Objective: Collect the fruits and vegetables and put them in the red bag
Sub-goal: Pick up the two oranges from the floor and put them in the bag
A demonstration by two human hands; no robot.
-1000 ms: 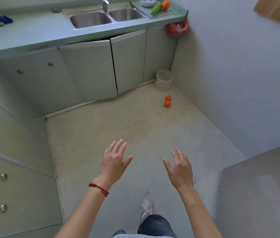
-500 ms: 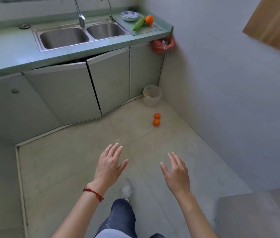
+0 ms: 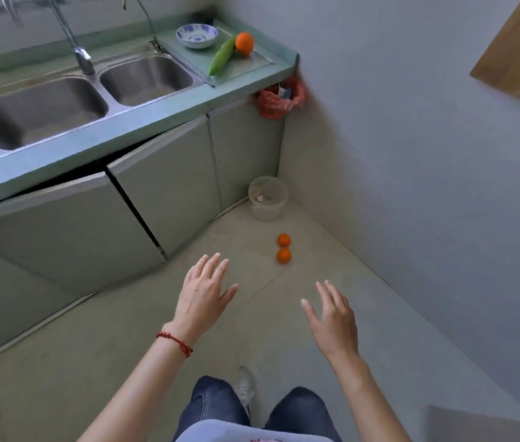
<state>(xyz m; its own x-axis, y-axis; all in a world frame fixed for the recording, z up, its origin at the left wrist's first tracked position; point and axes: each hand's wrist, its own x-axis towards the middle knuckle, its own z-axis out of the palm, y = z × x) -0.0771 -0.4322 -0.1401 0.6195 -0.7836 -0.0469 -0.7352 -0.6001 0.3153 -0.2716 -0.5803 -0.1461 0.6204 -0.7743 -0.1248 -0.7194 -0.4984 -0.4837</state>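
- Steel double sink [image 3: 44, 110] sits far left; nothing to collect there.
- Left hand [image 3: 202, 295] hovers spread and empty.
- Two oranges [image 3: 283, 248] touch on the floor; best scooped together.
- Right hand [image 3: 332, 317] spread, empty.
- Cucumber [image 3: 222, 57] and orange [image 3: 244, 43] lie on the counter above the red bag [image 3: 276, 102], whose contents are unclear.

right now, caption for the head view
Empty hands reach toward two oranges on the kitchen floor.
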